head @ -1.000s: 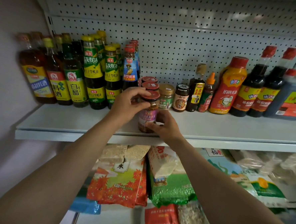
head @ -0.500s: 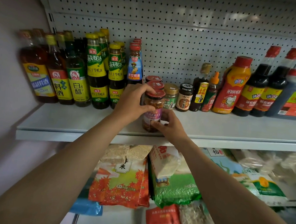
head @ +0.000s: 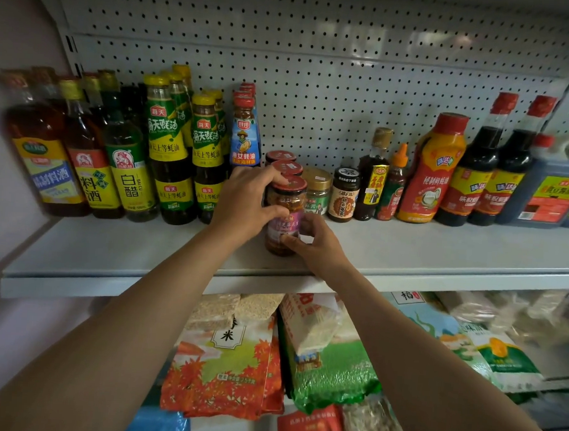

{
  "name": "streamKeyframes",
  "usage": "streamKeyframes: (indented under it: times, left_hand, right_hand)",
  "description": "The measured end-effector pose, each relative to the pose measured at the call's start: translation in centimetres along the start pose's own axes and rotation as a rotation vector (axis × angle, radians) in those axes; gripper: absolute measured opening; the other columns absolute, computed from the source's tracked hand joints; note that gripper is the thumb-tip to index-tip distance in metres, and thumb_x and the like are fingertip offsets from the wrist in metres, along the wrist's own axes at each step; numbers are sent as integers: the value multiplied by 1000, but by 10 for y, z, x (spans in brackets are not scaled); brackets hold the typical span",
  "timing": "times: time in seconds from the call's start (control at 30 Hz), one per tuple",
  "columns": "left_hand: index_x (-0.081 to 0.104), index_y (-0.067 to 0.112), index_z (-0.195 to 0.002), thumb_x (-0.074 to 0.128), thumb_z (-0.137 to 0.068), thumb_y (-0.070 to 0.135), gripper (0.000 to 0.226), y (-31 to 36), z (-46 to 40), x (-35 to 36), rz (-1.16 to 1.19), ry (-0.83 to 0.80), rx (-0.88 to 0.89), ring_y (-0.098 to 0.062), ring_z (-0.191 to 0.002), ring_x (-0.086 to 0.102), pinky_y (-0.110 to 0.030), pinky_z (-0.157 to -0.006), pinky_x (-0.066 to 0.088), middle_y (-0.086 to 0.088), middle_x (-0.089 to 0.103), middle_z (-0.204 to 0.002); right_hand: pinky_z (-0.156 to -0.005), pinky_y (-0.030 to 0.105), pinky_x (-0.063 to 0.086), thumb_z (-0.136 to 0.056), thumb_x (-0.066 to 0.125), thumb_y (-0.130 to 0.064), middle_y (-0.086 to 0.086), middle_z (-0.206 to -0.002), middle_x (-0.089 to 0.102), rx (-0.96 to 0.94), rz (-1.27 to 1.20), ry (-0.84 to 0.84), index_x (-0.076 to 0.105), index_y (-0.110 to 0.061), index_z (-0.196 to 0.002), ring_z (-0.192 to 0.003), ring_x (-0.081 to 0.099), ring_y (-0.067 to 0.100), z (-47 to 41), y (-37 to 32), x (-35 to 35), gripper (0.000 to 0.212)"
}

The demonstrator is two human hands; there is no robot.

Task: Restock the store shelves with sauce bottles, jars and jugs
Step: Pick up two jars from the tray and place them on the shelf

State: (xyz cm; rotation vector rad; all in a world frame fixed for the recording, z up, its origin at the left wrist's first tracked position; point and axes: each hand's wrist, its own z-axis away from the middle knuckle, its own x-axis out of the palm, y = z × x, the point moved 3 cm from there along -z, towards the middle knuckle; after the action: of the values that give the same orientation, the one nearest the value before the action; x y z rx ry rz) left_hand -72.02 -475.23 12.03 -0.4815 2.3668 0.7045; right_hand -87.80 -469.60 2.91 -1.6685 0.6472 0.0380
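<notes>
Two bare hands hold one glass jar (head: 284,215) on the white metal shelf (head: 107,254). The jar is round, with a flat red lid and a purple label. You can see chunky brown sauce through the glass. It stands upright near the front edge of the shelf.

The left hand (head: 244,203) wraps round the top part of the jar. Its fingers curl over the lid edge and its thumb lies across the front, so its grip is closed on the jar. The right hand (head: 318,247) holds the jar low down. Its thumb presses the front near the bottom and its fingers curl round the far side.

Just behind this jar stand more red-lid jars (head: 284,163) in a row going back. Beside them is a small jar with a gold lid (head: 316,189) and a dark jar with a black lid (head: 344,194).

On the left stand tall, shiny glass bottles with yellow caps (head: 167,148) and green labels. On the right stand an orange squeeze bottle (head: 432,171), dark sauce bottles with red caps (head: 479,167), and a big plastic jug (head: 554,188) with a handle.

The back wall (head: 318,84) is a grey board full of little round holes. Under the shelf lie soft, crinkly bags of rice (head: 227,361).
</notes>
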Motion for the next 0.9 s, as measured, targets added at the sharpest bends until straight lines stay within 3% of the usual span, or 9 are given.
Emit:
streamKeyframes:
  times: [0.2, 0.3, 0.43, 0.57, 0.9]
  left_hand:
    - [65, 25, -113, 87, -68, 34, 51, -6, -12, 8, -59, 15, -14, -23, -117, 47, -36, -92, 39, -1, 64, -117]
    - [65, 22, -114, 85, -69, 35, 50, -7, -17, 10, -125, 26, 21, -26, -115, 48, -43, -91, 41, 1, 65, -120]
    - [65, 21, -114, 83, -72, 38, 49, -11, -21, 14, -211, 47, 62, -28, -113, 48, -41, -87, 38, 2, 63, -124]
    - [65, 22, -114, 82, -73, 39, 48, -16, -25, 18, -250, 47, 78, -28, -110, 48, -41, -85, 38, 2, 65, -120]
    - [65, 20, -117, 80, -75, 37, 47, -19, -32, 21, -314, 38, 70, -30, -106, 50, -41, -84, 36, 0, 71, -116]
  right_hand:
    - [-92, 37, 54, -87, 75, -38, -11, -113, 65, 17, 65, 34, 50, -29, -130, -108, 62, 10, -13, 3, 1, 51]
    - [-86, 33, 54, -86, 72, -48, -14, -112, 66, 35, 164, 70, 54, -29, -129, -102, 62, 8, -20, 5, 0, 51]
    - [-82, 34, 55, -84, 68, -59, -18, -111, 68, 72, 255, 94, 61, -33, -122, -96, 64, 3, -29, 7, -1, 46]
    - [-69, 27, 48, -80, 67, -67, -24, -101, 65, 87, 297, 146, 62, -37, -112, -91, 63, 1, -34, 7, -1, 45]
    - [-70, 30, 50, -75, 64, -75, -23, -105, 69, 108, 357, 202, 63, -39, -111, -91, 63, 3, -43, 9, 3, 51]
